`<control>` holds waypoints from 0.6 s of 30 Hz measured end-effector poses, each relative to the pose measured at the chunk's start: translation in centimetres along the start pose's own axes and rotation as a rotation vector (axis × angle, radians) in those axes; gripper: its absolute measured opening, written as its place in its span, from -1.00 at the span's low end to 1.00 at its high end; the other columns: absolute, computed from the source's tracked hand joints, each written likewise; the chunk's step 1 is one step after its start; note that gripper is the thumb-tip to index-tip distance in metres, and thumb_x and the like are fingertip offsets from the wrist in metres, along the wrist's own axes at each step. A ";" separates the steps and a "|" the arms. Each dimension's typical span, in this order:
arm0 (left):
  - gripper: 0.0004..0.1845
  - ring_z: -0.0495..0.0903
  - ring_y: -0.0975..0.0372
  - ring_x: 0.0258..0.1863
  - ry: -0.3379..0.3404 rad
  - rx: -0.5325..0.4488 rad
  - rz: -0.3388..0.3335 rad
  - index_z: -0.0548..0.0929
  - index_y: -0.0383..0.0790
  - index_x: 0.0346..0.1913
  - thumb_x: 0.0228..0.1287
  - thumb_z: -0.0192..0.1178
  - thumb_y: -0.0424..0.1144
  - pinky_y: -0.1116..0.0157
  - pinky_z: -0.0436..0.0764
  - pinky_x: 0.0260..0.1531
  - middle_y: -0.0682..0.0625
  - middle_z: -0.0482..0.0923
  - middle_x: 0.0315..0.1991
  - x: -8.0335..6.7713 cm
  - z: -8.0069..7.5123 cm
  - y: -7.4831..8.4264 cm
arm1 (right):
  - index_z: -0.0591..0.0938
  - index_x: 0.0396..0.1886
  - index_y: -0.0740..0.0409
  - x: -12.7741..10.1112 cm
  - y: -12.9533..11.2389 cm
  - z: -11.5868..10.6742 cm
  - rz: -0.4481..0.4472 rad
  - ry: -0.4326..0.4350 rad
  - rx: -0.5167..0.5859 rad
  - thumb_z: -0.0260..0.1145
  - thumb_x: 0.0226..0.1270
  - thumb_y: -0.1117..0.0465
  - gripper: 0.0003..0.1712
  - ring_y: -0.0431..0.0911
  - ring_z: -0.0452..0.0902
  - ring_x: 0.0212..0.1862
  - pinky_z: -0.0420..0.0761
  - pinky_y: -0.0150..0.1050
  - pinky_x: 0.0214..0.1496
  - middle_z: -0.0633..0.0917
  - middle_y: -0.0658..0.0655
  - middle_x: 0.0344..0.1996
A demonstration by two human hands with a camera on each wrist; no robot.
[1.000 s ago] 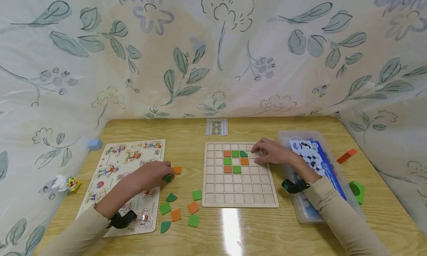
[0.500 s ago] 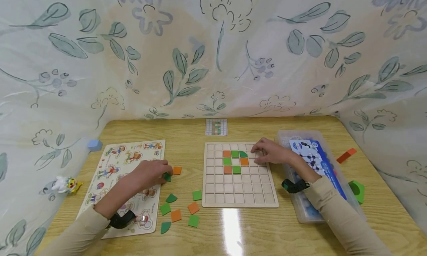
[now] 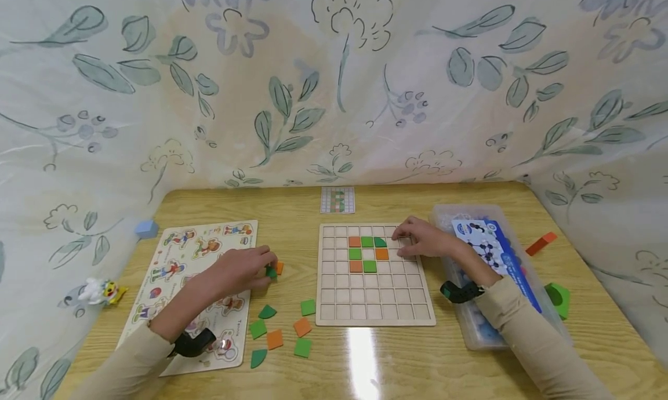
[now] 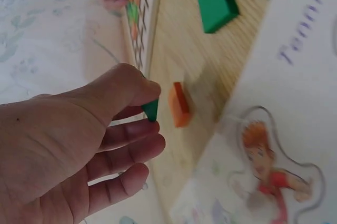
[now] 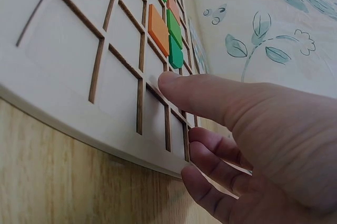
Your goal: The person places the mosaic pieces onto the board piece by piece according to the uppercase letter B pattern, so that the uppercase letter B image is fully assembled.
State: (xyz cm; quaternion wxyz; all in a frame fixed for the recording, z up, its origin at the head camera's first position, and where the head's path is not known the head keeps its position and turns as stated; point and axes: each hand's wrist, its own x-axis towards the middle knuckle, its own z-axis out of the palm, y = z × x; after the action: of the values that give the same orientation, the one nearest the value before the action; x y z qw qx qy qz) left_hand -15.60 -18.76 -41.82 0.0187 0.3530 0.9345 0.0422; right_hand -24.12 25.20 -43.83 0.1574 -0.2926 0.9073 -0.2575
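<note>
Dark green tile (image 4: 151,110) pinched in the left hand (image 3: 246,268), thumb against finger; right hand (image 3: 424,238) relaxed over the edge of the grid board (image 3: 376,313), contact unclear. Hands well apart. Tile's over the bench (image 3: 292,232), near an orange tile (image 4: 179,105). Likely light, stiff, slightly slick; take by opposite side edges.

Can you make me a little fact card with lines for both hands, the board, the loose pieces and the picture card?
Left hand: pinches a dark green piece
Right hand: at the right side of the grid board, holding nothing
On the board: seven pieces, three orange, three light green, one dark green
Loose pieces: eight on the table
Picture card: beyond the board
</note>
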 end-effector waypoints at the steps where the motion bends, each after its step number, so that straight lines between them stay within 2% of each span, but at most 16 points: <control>1: -0.81 0.29 0.43 -0.55 0.009 -0.003 0.005 0.59 -0.05 -0.15 0.20 0.31 -0.15 0.48 0.32 -0.60 0.10 0.52 -0.29 0.2 0.0 0.1 | 0.63 -0.01 0.13 0.0 0.0 0.0 0.000 0.000 0.001 0.40 0.25 0.08 -0.63 -0.01 0.43 -0.06 0.40 -0.20 -0.13 0.50 0.19 -0.08; 7: -0.83 0.30 0.43 -0.52 0.027 -0.032 0.057 0.60 -0.07 -0.11 0.26 0.26 -0.17 0.48 0.34 -0.56 0.08 0.50 -0.26 1.1 -0.3 0.6 | 0.63 -0.01 0.13 0.0 0.0 0.0 -0.001 0.004 -0.007 0.40 0.24 0.07 -0.63 -0.01 0.44 -0.05 0.40 -0.21 -0.12 0.51 0.18 -0.08; 12: -0.79 0.29 0.41 -0.52 0.043 -0.018 0.096 0.63 -0.09 -0.05 0.30 0.24 -0.15 0.50 0.33 -0.58 0.06 0.47 -0.25 2.4 -0.5 1.3 | 0.63 -0.02 0.13 0.0 0.2 0.0 -0.007 0.003 -0.004 0.40 0.24 0.07 -0.63 -0.01 0.44 -0.05 0.40 -0.21 -0.13 0.51 0.18 -0.09; 18: -0.78 0.31 0.37 -0.46 0.065 -0.033 0.099 0.63 -0.08 -0.01 0.35 0.20 -0.14 0.48 0.33 -0.57 0.05 0.47 -0.20 4.5 -1.3 2.7 | 0.63 -0.02 0.13 0.0 0.0 0.0 -0.002 0.005 0.002 0.41 0.23 0.07 -0.63 -0.01 0.43 -0.06 0.39 -0.21 -0.12 0.51 0.18 -0.10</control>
State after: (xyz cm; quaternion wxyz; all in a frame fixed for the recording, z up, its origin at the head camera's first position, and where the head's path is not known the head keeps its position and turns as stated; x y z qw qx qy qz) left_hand -17.29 -13.79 -40.30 -0.0079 0.3967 0.9152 0.0700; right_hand -24.18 25.22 -43.83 0.1553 -0.2927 0.9071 -0.2595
